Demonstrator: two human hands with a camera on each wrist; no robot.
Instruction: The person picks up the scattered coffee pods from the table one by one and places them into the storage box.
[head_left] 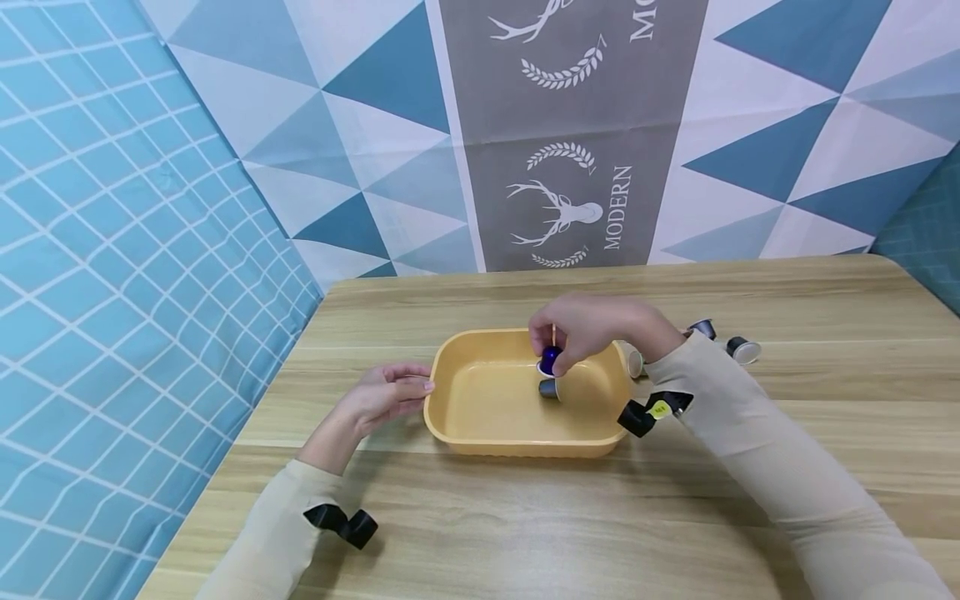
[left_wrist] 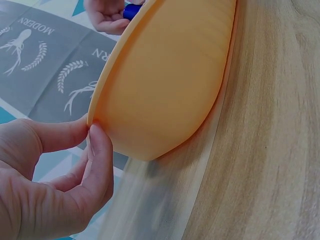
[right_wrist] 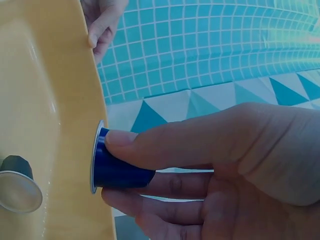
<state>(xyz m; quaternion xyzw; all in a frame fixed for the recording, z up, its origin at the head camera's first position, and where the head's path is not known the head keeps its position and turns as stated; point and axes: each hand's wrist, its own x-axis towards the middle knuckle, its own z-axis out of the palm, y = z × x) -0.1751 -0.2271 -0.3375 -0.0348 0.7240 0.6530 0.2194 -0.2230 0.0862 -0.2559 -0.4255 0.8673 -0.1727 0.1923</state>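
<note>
- A small glossy dark-blue capsule with a silvery rimmed lid (right_wrist: 117, 167) was held over a shallow pale-yellow tray with rounded corners (head_left: 487, 408). In the left wrist view it was seen higher than the tray's rim, so contact with the tray floor was judged unlikely.
- The capsule was pinched by the right hand (head_left: 588, 329): thumb on one side, fingers on the other, parted no wider than its tapered body. The lid was uncovered and turned toward the tray floor; a side grip was presumably used so that the capsule could be freed by a slight parting of the fingers.
- The tray's left end was pinched by the left hand (head_left: 390, 392), with thumb and finger brought narrowly together on the rim, probably so that sliding would be prevented. The remaining fingers were partly hidden.
- Inside the tray, a matte grey capsule with a pale lid (head_left: 549, 389) was found on its side, just beside the spot under the held one, touched by neither hand.
- To the tray's right, three loose capsules (head_left: 742, 350) were noted, partly screened by the right sleeve (head_left: 765, 450); whether the nearest touched the tray could not be told.
- All were supported by a wood-grain table (head_left: 480, 533), backed by a geometric-patterned sheet (head_left: 397, 83).
</note>
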